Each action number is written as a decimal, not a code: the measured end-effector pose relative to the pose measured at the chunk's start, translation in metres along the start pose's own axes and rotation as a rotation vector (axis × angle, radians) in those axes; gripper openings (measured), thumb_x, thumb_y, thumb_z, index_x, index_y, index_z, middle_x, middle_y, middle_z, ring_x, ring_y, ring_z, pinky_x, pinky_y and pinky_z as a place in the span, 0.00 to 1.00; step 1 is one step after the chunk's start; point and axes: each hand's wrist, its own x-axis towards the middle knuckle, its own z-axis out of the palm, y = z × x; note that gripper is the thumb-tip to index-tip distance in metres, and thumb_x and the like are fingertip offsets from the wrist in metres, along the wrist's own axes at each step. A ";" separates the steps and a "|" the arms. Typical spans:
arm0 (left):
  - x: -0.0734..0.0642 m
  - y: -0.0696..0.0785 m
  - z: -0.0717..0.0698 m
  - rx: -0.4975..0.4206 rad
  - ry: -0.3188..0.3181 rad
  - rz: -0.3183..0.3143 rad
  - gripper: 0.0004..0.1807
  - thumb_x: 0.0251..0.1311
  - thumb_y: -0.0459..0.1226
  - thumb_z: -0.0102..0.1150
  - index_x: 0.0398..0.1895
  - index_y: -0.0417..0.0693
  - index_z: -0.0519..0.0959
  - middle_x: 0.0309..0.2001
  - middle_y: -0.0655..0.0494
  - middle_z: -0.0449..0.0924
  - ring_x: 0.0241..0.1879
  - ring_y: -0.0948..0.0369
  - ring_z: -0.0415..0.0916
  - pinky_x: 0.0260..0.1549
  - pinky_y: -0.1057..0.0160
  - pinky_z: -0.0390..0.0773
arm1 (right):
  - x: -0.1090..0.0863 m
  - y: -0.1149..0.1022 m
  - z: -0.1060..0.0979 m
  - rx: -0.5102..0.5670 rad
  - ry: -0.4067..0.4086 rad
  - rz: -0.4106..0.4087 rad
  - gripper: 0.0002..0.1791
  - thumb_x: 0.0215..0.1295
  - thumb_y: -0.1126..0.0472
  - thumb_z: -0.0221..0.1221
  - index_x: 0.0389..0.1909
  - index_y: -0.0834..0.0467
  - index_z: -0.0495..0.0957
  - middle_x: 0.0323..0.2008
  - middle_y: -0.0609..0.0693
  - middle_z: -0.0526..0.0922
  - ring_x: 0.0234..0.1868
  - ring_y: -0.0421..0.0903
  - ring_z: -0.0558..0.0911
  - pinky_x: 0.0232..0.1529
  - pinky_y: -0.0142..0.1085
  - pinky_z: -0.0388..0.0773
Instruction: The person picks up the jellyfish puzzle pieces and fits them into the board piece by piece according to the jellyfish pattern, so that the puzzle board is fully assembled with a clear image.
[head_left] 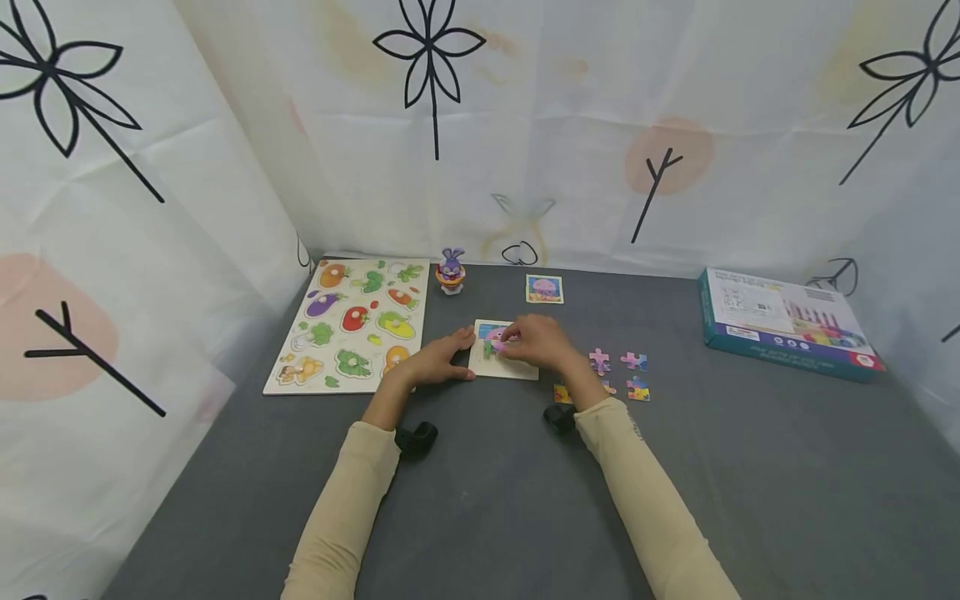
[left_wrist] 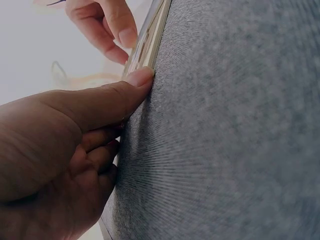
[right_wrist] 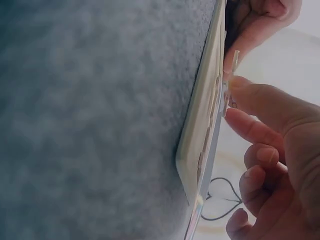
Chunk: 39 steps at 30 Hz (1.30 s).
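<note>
We're watching the left hand (head_left: 437, 358) bracing the puzzle tray (head_left: 513, 371), fingers unclenched — presumably against slipping — while the right hand (head_left: 544, 343) is pinching a puzzle piece (right_wrist: 235, 61).

Vegetable board (head_left: 342, 340), figurine (head_left: 451, 271), flat box (head_left: 783, 323)

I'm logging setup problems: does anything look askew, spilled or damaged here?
Nothing looks spilled or damaged. The box lies slanted on the table, slightly askew; the loose puzzle pieces beside the puzzle board seem set out normally, though the right forearm partly hides some.
</note>
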 end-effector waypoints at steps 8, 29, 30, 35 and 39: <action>0.000 0.000 -0.002 0.002 -0.011 -0.017 0.41 0.58 0.40 0.59 0.70 0.41 0.51 0.72 0.45 0.43 0.72 0.49 0.41 0.68 0.49 0.47 | 0.009 -0.006 0.006 0.025 0.008 0.057 0.16 0.52 0.50 0.65 0.39 0.55 0.85 0.40 0.50 0.85 0.39 0.47 0.80 0.45 0.49 0.70; 0.002 0.003 -0.003 0.010 -0.015 -0.031 0.40 0.58 0.41 0.59 0.70 0.43 0.53 0.72 0.46 0.45 0.71 0.47 0.42 0.67 0.46 0.47 | 0.021 0.002 0.010 0.263 -0.006 -0.076 0.15 0.52 0.58 0.66 0.41 0.57 0.83 0.21 0.56 0.77 0.19 0.40 0.55 0.22 0.29 0.53; 0.002 0.002 -0.003 0.012 -0.014 -0.036 0.40 0.58 0.41 0.59 0.70 0.44 0.52 0.72 0.46 0.45 0.72 0.47 0.42 0.68 0.47 0.47 | 0.022 0.002 0.010 0.264 -0.010 -0.062 0.14 0.52 0.58 0.66 0.41 0.56 0.83 0.20 0.57 0.78 0.19 0.40 0.54 0.21 0.30 0.52; 0.002 0.001 -0.004 0.016 -0.014 -0.039 0.39 0.58 0.42 0.59 0.70 0.45 0.53 0.72 0.48 0.45 0.72 0.49 0.42 0.68 0.47 0.47 | 0.028 0.000 0.011 0.182 -0.011 0.011 0.11 0.52 0.57 0.66 0.39 0.50 0.85 0.26 0.55 0.84 0.19 0.41 0.58 0.21 0.32 0.55; 0.001 0.001 -0.004 0.028 -0.011 -0.032 0.39 0.58 0.41 0.59 0.70 0.43 0.53 0.72 0.46 0.46 0.71 0.47 0.43 0.67 0.47 0.48 | 0.030 -0.003 0.011 0.119 -0.023 0.029 0.11 0.53 0.55 0.65 0.39 0.48 0.85 0.37 0.54 0.85 0.26 0.43 0.70 0.29 0.38 0.66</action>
